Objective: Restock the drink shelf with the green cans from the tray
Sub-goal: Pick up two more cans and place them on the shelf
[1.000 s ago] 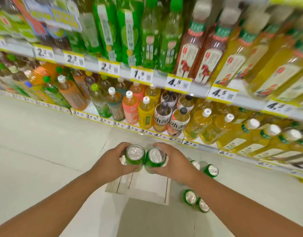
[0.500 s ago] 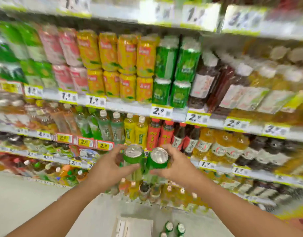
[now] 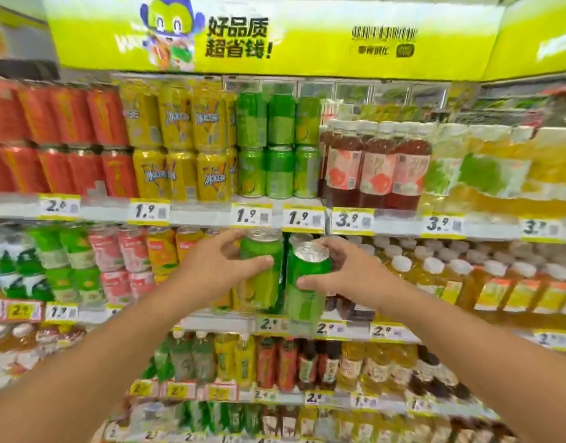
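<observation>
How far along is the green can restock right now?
Done: green cans on the top shelf stand in two stacked tiers. In hand: the left hand grips one green can and the right hand grips another green can, both raised below that shelf. Left: shelving these two; the tray is out of view.

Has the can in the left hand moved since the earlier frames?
Yes. The left-hand can rose from above the floor tray to just below the 1.9 price tag, near the stocked green cans.
</observation>
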### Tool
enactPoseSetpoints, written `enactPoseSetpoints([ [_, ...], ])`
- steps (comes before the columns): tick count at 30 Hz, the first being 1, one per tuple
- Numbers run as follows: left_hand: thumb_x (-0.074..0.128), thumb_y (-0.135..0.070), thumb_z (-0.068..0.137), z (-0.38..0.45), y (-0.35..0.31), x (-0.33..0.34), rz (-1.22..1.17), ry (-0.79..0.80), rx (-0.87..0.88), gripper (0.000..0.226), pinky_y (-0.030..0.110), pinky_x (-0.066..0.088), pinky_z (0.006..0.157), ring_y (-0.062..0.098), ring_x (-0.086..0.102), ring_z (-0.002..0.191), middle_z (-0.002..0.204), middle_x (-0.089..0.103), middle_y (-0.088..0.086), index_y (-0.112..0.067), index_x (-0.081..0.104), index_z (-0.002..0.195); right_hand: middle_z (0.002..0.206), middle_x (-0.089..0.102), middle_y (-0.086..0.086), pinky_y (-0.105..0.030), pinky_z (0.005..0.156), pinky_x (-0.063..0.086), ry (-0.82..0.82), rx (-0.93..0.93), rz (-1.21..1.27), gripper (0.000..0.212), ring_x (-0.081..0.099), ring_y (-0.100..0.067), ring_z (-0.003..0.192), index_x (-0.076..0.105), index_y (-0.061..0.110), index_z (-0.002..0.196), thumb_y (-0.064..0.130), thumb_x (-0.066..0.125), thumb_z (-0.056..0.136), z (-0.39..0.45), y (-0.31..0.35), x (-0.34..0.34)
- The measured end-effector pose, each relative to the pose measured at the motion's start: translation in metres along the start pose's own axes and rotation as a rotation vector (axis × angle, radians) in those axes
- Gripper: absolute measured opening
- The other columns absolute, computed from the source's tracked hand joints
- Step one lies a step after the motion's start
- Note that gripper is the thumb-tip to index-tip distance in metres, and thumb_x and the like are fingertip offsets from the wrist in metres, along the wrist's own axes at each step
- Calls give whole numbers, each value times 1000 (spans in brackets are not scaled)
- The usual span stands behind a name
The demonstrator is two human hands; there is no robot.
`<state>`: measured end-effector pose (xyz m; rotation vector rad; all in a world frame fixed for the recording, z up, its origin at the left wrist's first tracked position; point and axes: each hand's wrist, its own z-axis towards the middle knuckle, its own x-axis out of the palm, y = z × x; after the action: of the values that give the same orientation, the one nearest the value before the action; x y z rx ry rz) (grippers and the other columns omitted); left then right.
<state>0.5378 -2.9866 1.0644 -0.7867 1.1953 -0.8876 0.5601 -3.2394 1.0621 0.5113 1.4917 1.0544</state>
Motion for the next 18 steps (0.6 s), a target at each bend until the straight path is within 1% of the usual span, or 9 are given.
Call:
enactPoseSetpoints([
  [3,88,-62,50,13,-35,-7,55,-30,4,42,36,59,75,6,71,75,90,76,-12,-65,63,84,126,66,12,-40,99,53,-41,-52,3,103,65,-8,112,59,35,126,76,88,37,21,22,-25],
  [5,86,-58,58,20,-50,-11,64,-38,23,36,30,53,67,-2,67,63,86,77,-11,-59,63,85,119,71,10,-42,94,56,-18,-90,8,96,69,-7,104,62,30,125,70,90,43,35,34,-39],
  [6,86,-59,58,24,-57,-13,62,-54,27,38,29,52,66,-3,66,61,87,77,-12,-58,61,86,115,72,9,-38,86,58,-11,-101,1,89,71,-4,96,62,29,124,65,91,48,41,41,-45],
  [8,86,-68,47,33,-63,-18,27,-83,19,50,35,59,73,2,72,73,93,76,-12,-58,60,90,112,72,10,-22,70,54,-8,-130,-14,77,69,4,84,62,29,123,57,90,58,50,59,-56],
  [9,85,-71,41,38,-65,-21,1,-83,16,58,40,60,80,6,74,81,97,76,-11,-57,62,93,116,69,10,-19,70,52,-23,-134,-26,77,68,4,87,60,29,127,56,89,61,57,67,-62],
  [11,86,-71,39,49,-66,-26,-39,-84,4,65,46,60,84,13,75,87,104,76,-8,-54,62,97,128,59,7,-28,85,53,-86,-141,-68,89,64,-8,105,53,27,140,58,87,64,70,84,-70],
  [12,87,-67,44,54,-67,-28,-40,-84,5,66,46,60,84,15,75,87,107,75,-6,-52,61,102,131,55,7,-31,89,52,-112,-156,-94,93,63,-12,107,50,26,143,60,85,64,78,91,-73],
  [15,86,-54,65,69,-69,-35,-24,-77,24,70,42,60,85,16,75,87,110,72,-7,-42,54,127,129,56,5,-27,79,52,-155,-177,-118,92,68,-10,95,49,26,143,62,84,66,100,116,-80],
  [18,84,-45,72,85,-69,-42,-32,-75,24,60,44,60,85,20,75,87,105,73,-1,-34,58,124,124,56,5,-23,73,52,-235,-186,-109,95,69,-10,92,44,20,148,58,83,69,124,133,-83],
])
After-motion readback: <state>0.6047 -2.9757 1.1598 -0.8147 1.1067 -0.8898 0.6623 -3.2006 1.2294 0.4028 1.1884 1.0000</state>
